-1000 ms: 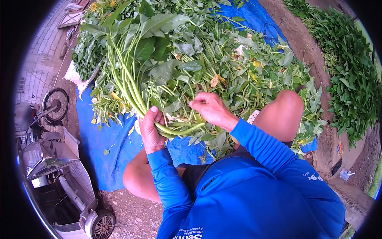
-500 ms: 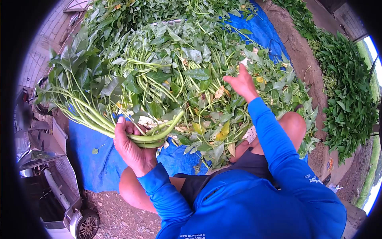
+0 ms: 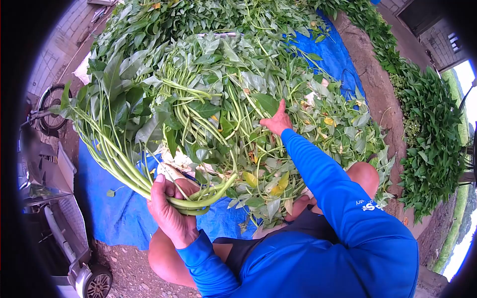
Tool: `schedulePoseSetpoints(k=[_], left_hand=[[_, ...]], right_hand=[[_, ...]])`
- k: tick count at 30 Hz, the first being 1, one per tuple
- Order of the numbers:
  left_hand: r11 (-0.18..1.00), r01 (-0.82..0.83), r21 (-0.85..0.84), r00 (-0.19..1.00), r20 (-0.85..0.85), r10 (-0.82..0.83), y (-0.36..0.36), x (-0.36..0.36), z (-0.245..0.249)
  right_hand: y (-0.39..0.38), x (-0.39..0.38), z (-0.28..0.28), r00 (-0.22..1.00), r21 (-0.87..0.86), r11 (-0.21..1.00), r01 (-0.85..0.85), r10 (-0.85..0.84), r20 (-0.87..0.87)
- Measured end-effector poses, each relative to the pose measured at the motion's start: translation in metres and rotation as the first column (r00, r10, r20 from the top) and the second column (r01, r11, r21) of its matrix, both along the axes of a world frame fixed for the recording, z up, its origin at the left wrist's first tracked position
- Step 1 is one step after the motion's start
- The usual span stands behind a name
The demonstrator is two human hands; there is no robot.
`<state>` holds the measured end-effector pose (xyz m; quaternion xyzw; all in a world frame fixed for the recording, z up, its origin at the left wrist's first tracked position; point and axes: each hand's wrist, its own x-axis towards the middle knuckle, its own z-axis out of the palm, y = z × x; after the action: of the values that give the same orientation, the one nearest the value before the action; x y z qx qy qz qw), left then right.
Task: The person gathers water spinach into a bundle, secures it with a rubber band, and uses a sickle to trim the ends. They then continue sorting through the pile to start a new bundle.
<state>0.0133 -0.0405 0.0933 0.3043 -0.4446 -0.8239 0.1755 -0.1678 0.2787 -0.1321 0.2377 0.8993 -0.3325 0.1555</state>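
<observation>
My left hand (image 3: 171, 213) is closed around the thick stem ends of a water spinach bunch (image 3: 114, 164). Its long stalks fan out to the upper left, and several cut ends curve to the right past my fingers. Over the heap of loose water spinach (image 3: 213, 59) in front of me, my right hand (image 3: 278, 122) reaches out with thumb and forefinger spread apart. Those fingertips are close to a broad green leaf (image 3: 266, 103) and hold nothing. Yellowed leaves (image 3: 279, 184) lie in the heap between my right forearm and the left-hand bunch.
A blue tarp (image 3: 117, 208) lies under the greens. On the right, past a low concrete ledge (image 3: 370, 69), runs a long row of leafy greens (image 3: 430, 134). A vehicle with a wheel (image 3: 98, 283) stands at lower left, with another wheel (image 3: 52, 110) behind it.
My right hand has moved left and slightly down over the heap, nearer the middle stalks. My left hand still grips the bunch, now slightly lower in view. The camera view has shifted a little.
</observation>
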Motion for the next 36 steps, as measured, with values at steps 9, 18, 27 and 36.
schedulePoseSetpoints(k=[9, 18, 27, 36], left_hand=[[0.999, 0.040, 0.023, 0.999, -0.001, -0.040, 0.016, -0.003, 0.011], [0.995, 0.094, 0.023, 0.996, -0.009, -0.094, 0.015, 0.002, 0.013], [0.986, 0.150, 0.071, 0.988, -0.049, -0.147, 0.010, 0.008, 0.014], [0.993, 0.117, 0.031, 0.991, -0.073, -0.114, 0.013, 0.010, 0.021]], right_hand=[[-0.009, -0.005, 0.018, 1.000, 0.081, 0.997, -0.014, 0.012, 0.024], [0.087, -0.043, 0.074, 0.999, -0.183, 0.982, -0.037, 0.033, -0.028], [0.139, -0.046, 0.223, 0.998, -0.354, 0.933, -0.058, 0.057, -0.012], [0.150, 0.017, 0.343, 0.967, -0.712, 0.687, -0.145, -0.055, -0.250]])
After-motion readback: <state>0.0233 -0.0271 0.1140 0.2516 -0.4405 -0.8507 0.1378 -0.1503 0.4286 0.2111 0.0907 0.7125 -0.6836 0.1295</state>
